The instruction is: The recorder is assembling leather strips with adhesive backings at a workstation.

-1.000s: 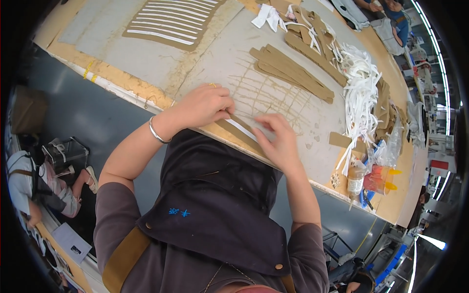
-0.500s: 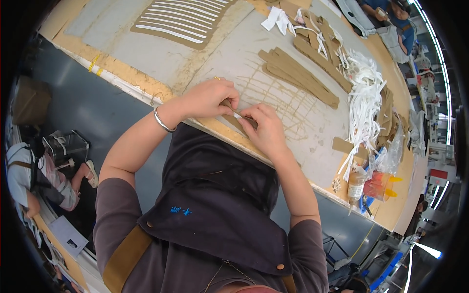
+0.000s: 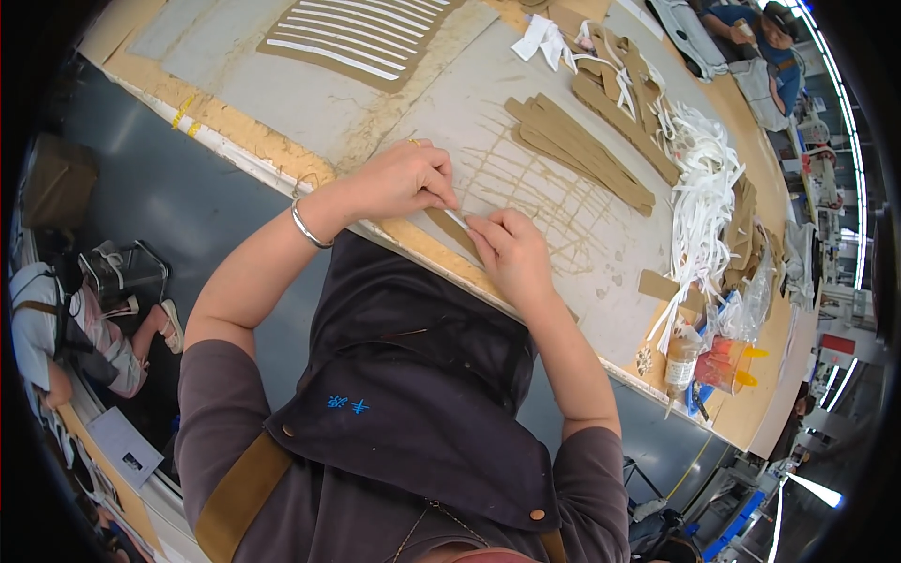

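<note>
At the front edge of the work table (image 3: 624, 310), a brown fabric strip (image 3: 451, 234) lies slantwise under my fingers. A narrow white tape (image 3: 457, 219) runs along it between my two hands. My left hand (image 3: 411, 182) pinches the tape near its far-left end, fingertips drawn together. Close by on the right, my right hand (image 3: 512, 251) has thumb and fingers closed at the tape's other end, against the brown strip. The fingers hide both ends of the tape.
Loose brown strips (image 3: 582, 155) lie beyond my hands. Farther left, brown strips bear white tapes (image 3: 343, 58). At right are a heap of white tapes (image 3: 699, 178), a bottle (image 3: 679, 364) and a red container (image 3: 721, 364). A person (image 3: 751, 42) works at the far right; another (image 3: 42, 324) sits at left.
Earlier the brown strip was lifted and bent between my fingers. Now it lies flatter, with more white tape showing, and my left hand has shifted slightly.
</note>
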A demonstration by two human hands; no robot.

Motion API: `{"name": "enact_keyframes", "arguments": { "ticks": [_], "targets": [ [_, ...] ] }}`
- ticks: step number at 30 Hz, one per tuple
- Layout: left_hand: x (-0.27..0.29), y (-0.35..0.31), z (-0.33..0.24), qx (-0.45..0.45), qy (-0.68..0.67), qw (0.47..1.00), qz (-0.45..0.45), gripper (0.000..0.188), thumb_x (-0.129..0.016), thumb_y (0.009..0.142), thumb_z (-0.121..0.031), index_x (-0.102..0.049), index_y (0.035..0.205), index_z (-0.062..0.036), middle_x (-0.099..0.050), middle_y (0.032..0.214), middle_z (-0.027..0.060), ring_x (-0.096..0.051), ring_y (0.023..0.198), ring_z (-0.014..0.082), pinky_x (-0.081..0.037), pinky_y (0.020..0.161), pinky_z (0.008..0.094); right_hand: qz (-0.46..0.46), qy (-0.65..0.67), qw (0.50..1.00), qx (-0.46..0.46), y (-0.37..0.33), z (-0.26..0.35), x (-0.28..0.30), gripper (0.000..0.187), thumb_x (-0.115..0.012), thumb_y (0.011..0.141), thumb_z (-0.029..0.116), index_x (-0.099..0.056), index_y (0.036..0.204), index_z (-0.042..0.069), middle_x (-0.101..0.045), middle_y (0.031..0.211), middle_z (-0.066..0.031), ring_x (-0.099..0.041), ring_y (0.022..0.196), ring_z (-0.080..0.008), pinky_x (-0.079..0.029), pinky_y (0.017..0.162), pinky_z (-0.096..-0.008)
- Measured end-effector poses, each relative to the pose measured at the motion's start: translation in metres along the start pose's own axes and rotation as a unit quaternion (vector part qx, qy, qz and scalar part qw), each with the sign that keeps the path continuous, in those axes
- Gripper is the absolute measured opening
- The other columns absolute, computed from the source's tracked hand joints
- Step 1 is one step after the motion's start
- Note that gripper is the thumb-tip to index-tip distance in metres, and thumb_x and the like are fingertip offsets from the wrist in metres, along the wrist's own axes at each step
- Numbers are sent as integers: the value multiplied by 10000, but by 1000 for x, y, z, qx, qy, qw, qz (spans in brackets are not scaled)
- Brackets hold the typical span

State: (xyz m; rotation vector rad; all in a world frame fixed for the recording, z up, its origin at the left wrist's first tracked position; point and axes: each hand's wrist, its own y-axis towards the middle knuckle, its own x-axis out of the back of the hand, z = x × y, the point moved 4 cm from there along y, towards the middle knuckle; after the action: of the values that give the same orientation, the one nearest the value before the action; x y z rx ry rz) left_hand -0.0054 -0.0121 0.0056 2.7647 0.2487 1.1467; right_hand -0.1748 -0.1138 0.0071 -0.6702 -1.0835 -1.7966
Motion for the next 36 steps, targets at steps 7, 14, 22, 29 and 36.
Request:
{"name": "enact_keyframes", "arguments": {
  "ticks": [7,14,22,29,36],
  "targets": [
    [4,-33,-24,-105,298,948,-40,299,-607,807,-98,-730,1069,-168,-619,1153,-9,-558,1113,208,-411,970,386,-2,-69,997,28,-5,8,2,161,-712,802,90,-739,959,109,-561,805,-32,-593,776,-213,-508,623,-348],
    [-21,-43,-40,37,321,943,-85,543,-708,797,-248,-573,1275,-27,-557,1294,87,-532,1239,252,-407,1004,377,-54,-61,996,28,21,16,-24,143,-715,808,127,-702,948,100,-563,838,-35,-595,790,-230,-516,671,-346],
    [-30,-40,-69,43,352,935,21,878,-679,762,-616,-506,1375,-12,-504,1371,146,-448,1314,388,-366,1061,466,13,-90,995,49,-26,6,27,152,-738,805,131,-700,948,100,-578,828,-42,-595,788,-230,-512,666,-344],
    [-87,-27,-104,-47,399,911,95,934,-655,745,-672,-520,1375,3,-503,1300,151,-451,1244,327,-403,1019,387,21,-102,995,9,-55,4,49,217,-760,782,93,-711,993,98,-584,836,-34,-587,755,-219,-505,639,-335],
    [-100,-19,-115,-87,400,903,131,958,-685,711,-676,-512,1394,-26,-512,1276,155,-475,1217,323,-415,996,383,35,-115,993,-21,-91,-1,72,225,-762,781,85,-711,1000,97,-574,841,-31,-573,739,-209,-498,627,-332]
  ]
}}
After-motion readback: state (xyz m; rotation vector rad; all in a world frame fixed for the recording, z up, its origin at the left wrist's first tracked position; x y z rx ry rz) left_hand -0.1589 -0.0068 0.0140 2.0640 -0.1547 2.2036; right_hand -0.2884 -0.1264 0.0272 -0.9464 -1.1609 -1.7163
